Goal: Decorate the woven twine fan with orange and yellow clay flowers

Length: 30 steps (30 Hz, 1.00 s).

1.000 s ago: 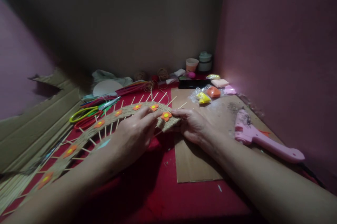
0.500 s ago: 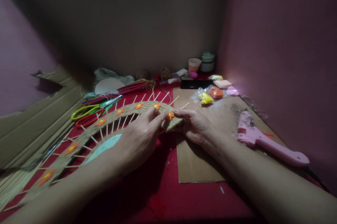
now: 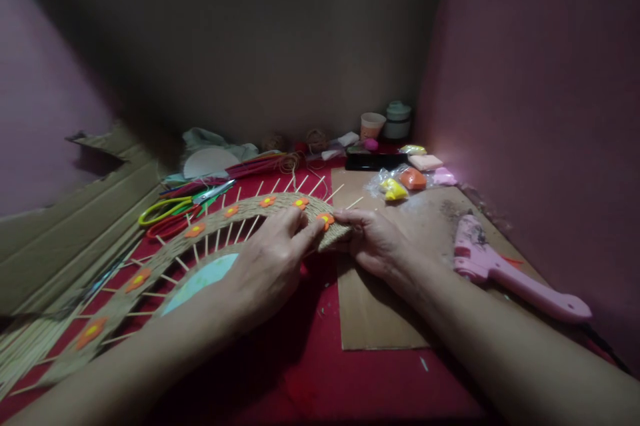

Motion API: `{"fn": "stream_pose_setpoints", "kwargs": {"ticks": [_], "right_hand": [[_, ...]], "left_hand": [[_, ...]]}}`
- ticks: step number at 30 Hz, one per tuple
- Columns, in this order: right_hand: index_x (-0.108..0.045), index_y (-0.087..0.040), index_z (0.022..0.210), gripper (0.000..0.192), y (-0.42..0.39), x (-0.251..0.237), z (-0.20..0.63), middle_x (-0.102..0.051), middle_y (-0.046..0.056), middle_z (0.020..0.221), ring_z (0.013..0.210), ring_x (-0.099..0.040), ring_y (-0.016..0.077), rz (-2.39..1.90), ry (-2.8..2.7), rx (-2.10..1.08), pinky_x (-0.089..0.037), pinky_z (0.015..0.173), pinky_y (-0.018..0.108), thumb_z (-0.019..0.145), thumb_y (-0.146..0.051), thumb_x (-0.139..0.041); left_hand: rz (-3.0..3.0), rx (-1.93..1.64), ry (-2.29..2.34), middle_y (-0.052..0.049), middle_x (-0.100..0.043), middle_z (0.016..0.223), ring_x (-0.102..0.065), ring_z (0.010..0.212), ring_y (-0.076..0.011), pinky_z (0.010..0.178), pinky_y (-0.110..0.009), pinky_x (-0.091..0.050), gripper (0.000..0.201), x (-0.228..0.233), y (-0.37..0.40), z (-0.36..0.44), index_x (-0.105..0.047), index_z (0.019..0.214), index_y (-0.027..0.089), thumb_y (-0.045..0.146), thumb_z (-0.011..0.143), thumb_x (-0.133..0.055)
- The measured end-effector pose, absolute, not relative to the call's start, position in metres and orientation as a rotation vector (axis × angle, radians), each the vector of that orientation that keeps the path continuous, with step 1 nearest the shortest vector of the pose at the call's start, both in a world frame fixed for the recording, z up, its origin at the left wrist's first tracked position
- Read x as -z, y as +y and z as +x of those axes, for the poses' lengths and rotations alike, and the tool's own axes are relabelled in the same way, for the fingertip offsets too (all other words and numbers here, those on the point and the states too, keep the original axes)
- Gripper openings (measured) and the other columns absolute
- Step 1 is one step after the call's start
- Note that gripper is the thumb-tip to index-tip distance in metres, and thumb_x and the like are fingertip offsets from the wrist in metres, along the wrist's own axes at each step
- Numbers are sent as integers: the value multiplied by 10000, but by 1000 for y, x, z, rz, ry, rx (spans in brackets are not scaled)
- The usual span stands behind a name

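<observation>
A curved woven jute band [image 3: 165,254] threaded on thin wooden sticks arcs from the lower left to the middle of the red table. Small orange flowers [image 3: 195,230] with yellow centres dot it. My left hand [image 3: 270,263] pinches the band's right end from the near side. My right hand [image 3: 376,241] grips the same end from the right, fingertips by an orange flower [image 3: 326,218]. A pale blue disc [image 3: 200,279] shows under the band beside my left forearm.
A pink glue gun [image 3: 505,271] lies right on a cardboard sheet [image 3: 380,313]. Yellow and red scissors [image 3: 170,214] lie left, by cardboard flaps [image 3: 75,233]. Bags of coloured clay [image 3: 405,181], a black phone [image 3: 375,161], a cup [image 3: 373,125] and twine rolls sit at the back.
My hands and the band's end have shifted slightly right and away. The band has tilted up a little, showing more of the pale blue disc beneath.
</observation>
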State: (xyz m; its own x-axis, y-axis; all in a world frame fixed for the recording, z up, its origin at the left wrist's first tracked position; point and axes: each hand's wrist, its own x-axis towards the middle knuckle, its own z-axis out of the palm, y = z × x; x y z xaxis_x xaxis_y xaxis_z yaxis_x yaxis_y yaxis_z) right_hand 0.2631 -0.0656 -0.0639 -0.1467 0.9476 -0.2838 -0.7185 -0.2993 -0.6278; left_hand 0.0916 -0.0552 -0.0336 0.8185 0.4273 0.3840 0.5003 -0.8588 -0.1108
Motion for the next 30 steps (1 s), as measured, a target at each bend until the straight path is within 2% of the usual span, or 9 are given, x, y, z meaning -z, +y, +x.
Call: {"fn": "stream_pose_setpoints", "kwargs": {"ticks": [2, 5, 11, 15, 20, 25, 30], "right_hand": [[-661, -102, 650, 106, -66, 63, 263, -635, 48, 587, 563, -566, 158, -790, -401, -1728, -498, 687, 374, 682, -109, -560], [-669, -92, 665, 114, -66, 62, 263, -632, 51, 589, 571, -570, 163, -816, -402, -1712, -496, 678, 377, 688, -122, -562], [-659, -108, 643, 57, -68, 65, 261, -645, 51, 645, 601, -588, 169, -789, -522, -1646, -496, 638, 359, 588, -117, -668], [-619, -117, 633, 130, -71, 66, 255, -625, 34, 598, 553, -580, 158, -844, -514, -1595, -507, 580, 342, 537, -113, -707], [-592, -133, 756, 314, -73, 68, 250, -655, 34, 702, 593, -594, 154, -860, -451, -1543, -508, 544, 300, 481, -94, -739], [-566, -148, 735, 339, -72, 69, 249, -655, 28, 678, 581, -599, 156, -891, -421, -1500, -501, 537, 291, 450, -68, -732], [-590, -143, 738, 330, -73, 70, 251, -662, 38, 708, 612, -606, 171, -885, -449, -1507, -505, 572, 314, 458, -71, -751]], "left_hand": [[-2806, 511, -724, -48, -428, 843, -404, 721, -167, 617, -293, -388, 400, 33, -56, 91, -520, 1203, 150, 54, 845, -369], [-2834, 575, -752, -50, -431, 851, -420, 730, -167, 634, -305, -406, 349, 32, -58, 91, -547, 1134, 151, 64, 855, -355], [-2847, 556, -796, -63, -451, 878, -441, 764, -170, 672, -319, -424, 343, 33, -61, 86, -555, 1107, 132, 44, 854, -341], [-2827, 580, -834, -88, -478, 915, -463, 794, -183, 691, -334, -435, 335, 37, -59, 81, -559, 1117, 114, 54, 862, -351], [-2840, 633, -839, -82, -487, 875, -451, 746, -184, 639, -325, -415, 272, 45, -54, 75, -586, 1052, 125, 96, 866, -390], [-2832, 675, -826, -77, -486, 836, -443, 697, -180, 591, -315, -405, 285, 50, -51, 73, -592, 1065, 128, 129, 867, -387], [-2889, 708, -837, -87, -492, 860, -455, 724, -186, 622, -326, -416, 295, 49, -53, 74, -584, 1081, 111, 102, 859, -390]]}}
